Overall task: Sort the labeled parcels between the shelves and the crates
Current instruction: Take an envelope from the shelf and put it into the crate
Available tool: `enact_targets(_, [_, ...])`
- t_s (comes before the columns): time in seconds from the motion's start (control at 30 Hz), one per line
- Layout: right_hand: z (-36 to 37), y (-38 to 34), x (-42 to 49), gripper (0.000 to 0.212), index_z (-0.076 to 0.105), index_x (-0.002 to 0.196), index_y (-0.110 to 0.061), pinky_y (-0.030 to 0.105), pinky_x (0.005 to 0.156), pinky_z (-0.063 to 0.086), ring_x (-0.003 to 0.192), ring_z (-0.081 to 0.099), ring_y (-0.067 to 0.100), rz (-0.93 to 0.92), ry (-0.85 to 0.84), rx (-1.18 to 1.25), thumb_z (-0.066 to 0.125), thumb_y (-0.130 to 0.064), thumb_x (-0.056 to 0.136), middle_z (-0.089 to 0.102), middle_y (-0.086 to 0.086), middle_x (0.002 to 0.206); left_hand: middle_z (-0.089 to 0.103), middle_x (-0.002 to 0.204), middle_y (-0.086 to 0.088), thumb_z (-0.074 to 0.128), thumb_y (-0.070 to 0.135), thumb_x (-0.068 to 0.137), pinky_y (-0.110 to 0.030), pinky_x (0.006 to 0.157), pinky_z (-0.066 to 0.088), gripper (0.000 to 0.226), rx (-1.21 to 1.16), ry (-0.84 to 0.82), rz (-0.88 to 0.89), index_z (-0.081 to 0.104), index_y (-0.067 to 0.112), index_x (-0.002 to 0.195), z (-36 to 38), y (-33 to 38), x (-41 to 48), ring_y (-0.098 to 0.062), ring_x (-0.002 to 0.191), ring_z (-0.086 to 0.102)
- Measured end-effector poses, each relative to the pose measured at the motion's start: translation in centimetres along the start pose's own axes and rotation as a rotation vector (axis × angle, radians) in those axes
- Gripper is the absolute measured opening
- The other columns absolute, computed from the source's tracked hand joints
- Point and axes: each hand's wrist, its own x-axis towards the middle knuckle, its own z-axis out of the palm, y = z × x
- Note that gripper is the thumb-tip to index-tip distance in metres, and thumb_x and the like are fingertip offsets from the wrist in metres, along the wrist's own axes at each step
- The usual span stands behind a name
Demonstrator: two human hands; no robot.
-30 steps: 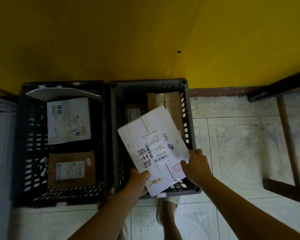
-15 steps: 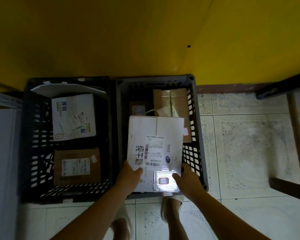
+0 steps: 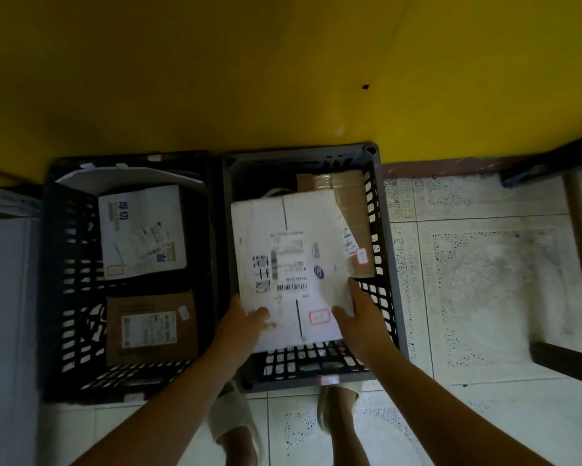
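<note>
A flat white parcel (image 3: 293,230) with a barcode label and a small red-bordered sticker lies low inside the grey right crate (image 3: 385,250). My left hand (image 3: 240,326) grips its near left corner with the thumb on top. My right hand (image 3: 360,317) rests on its near right edge with the fingers stretched along the side. A brown cardboard box (image 3: 353,203) lies under it at the crate's far right. The black left crate (image 3: 64,277) holds a white parcel (image 3: 141,230) at the back and a brown labeled box (image 3: 150,326) at the front.
Both crates stand side by side on a tiled floor against a yellow wall (image 3: 282,79). My sandaled feet (image 3: 235,418) are just in front of the right crate. A shelf edge (image 3: 3,203) shows at the far left and dark furniture legs (image 3: 565,354) at the right.
The white parcel has turned from tilted to square with the crate and gone down into the right crate. Both hands followed it down at its near edge.
</note>
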Motion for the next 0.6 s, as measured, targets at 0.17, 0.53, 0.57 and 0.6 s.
enact_targets(0.17, [-0.8,-4.5,2.6,0.050,0.040,0.143,-0.022,0.037,0.086,0.061,0.109,0.063,0.020,-0.027,0.056,0.218,0.058,-0.014,0.097,0.058,-0.001,0.126,0.057,0.135,0.003,0.057,0.017,0.099,-0.026,0.090,0.044,0.051,-0.021,0.067,0.169,0.043,0.022,0.148,-1.0,4.2,1.7,-0.017,0.115,0.056])
enact_targets(0.53, [-0.2,-3.7,3.8,0.068,0.030,0.152,-0.027,0.054,0.102,0.051,0.131,0.051,0.028,-0.009,-0.022,0.116,0.063,-0.020,0.093,0.048,0.003,0.147,0.043,0.139,-0.013,0.053,0.018,0.102,-0.030,0.103,0.040,0.050,0.363,0.128,0.264,0.042,0.018,0.150,-3.0,4.1,3.8,-0.027,0.123,0.052])
enact_targets(0.57, [-0.3,-3.7,3.9,0.068,0.030,0.152,-0.026,0.054,0.103,0.050,0.131,0.051,0.029,0.001,-0.024,0.122,0.063,-0.019,0.093,0.048,0.003,0.147,0.042,0.140,-0.013,0.053,0.018,0.102,-0.031,0.105,0.040,0.051,0.368,0.122,0.257,0.040,0.018,0.151,-2.9,4.1,3.9,-0.027,0.124,0.051])
enact_targets(0.6, [-0.3,-3.7,4.0,0.068,0.030,0.153,-0.025,0.052,0.104,0.050,0.132,0.051,0.029,0.009,-0.027,0.129,0.063,-0.018,0.094,0.048,0.003,0.147,0.041,0.141,-0.013,0.053,0.018,0.102,-0.033,0.107,0.040,0.052,0.369,0.118,0.248,0.038,0.018,0.152,-2.9,4.1,3.9,-0.028,0.125,0.050])
